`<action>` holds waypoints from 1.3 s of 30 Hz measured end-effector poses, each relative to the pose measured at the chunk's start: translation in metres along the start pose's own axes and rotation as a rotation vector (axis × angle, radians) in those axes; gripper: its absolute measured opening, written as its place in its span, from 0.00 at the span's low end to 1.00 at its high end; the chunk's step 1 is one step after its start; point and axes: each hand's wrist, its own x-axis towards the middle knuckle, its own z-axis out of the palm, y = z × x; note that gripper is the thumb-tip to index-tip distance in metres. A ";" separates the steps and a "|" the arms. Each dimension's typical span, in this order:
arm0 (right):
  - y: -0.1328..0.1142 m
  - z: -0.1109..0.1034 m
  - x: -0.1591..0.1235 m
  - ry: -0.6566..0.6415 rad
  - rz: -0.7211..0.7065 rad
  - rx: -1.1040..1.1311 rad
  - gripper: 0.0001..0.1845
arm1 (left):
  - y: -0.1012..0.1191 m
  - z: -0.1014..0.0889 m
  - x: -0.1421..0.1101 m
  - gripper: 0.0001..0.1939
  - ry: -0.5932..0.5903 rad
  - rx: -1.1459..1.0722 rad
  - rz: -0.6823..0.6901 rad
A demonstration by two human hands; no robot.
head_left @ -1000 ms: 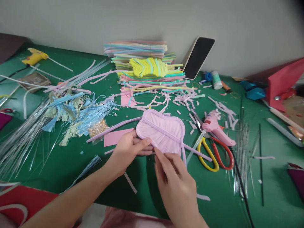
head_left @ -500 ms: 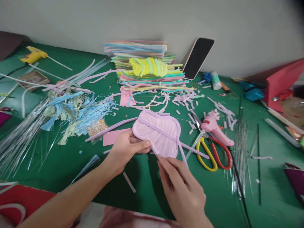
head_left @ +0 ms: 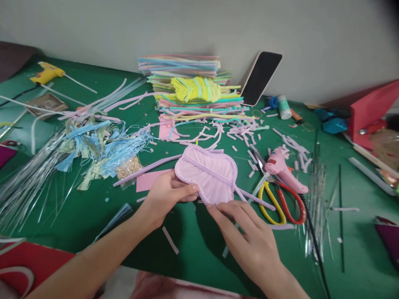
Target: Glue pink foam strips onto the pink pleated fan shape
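Note:
A lilac petal-shaped craft piece, edged with pipe cleaner and crossed by a pipe-cleaner midrib, is held tilted above the table. My left hand is closed on its lower left edge, thumb on top and fingers beneath. At the bottom edge, my right hand pinches the rim between thumb and fingers; the fingertips are partly hidden. A loose lilac pipe-cleaner tail runs from the piece's right side down behind my right hand. Just right of it lie scissors with one yellow and one red handle, and a pink glue gun.
Behind the piece are bundled pipe cleaners and a phone leaning on the wall. Blue tassels, a bag of gold beads and a yellow glue gun lie left. Silvery strands and a black cord are right.
My right hand has shifted slightly right and turned, its fingers now lying more along the bottom edge. The loose tail has swung to the right. My left hand keeps its hold.

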 end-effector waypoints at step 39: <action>0.062 -0.045 0.044 0.238 -0.178 -0.014 0.17 | 0.071 -0.004 -0.036 0.16 0.204 0.510 0.336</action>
